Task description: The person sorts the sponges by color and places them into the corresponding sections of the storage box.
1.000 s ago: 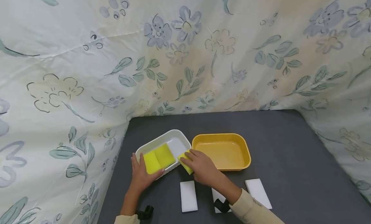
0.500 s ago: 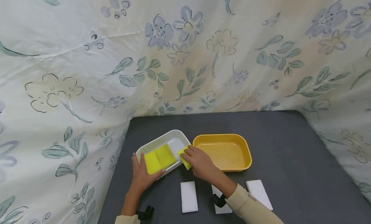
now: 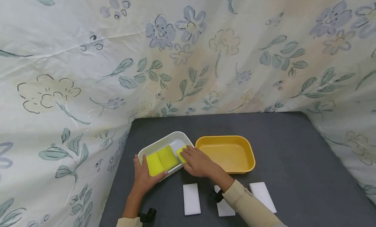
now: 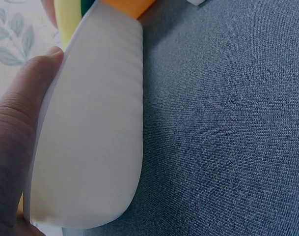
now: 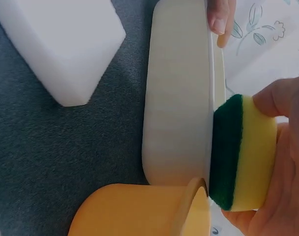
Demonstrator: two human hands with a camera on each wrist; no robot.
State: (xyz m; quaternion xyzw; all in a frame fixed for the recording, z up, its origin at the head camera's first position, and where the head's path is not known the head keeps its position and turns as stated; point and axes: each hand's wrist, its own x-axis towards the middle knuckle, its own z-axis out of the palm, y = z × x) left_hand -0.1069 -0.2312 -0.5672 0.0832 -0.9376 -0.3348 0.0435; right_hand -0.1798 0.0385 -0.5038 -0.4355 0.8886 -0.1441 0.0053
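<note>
My left hand (image 3: 144,178) holds the near left end of a white tray (image 3: 177,141), thumb along the near rim and fingers at the left side. Two yellow sponges (image 3: 166,157) lie side by side in that tray. Between thumb and fingers, my right hand (image 3: 200,162) grips a third sponge (image 3: 181,154) over the tray's right end. The right wrist view shows this sponge (image 5: 252,157) with its green scouring side down, right at the tray's rim (image 5: 211,113). The palm side of my left hand is partly hidden.
A yellow-orange tray (image 3: 227,155) stands just right of the white one. Nearer to me, three white foam-like blocks (image 3: 192,199) lie on the dark grey table (image 3: 293,174), one partly behind my right wrist. Flower-patterned cloth (image 3: 188,57) hangs behind and at both sides.
My right hand has moved left and slightly away from me, carrying the sponge from the near right rim to above the white tray. My left hand stays in place.
</note>
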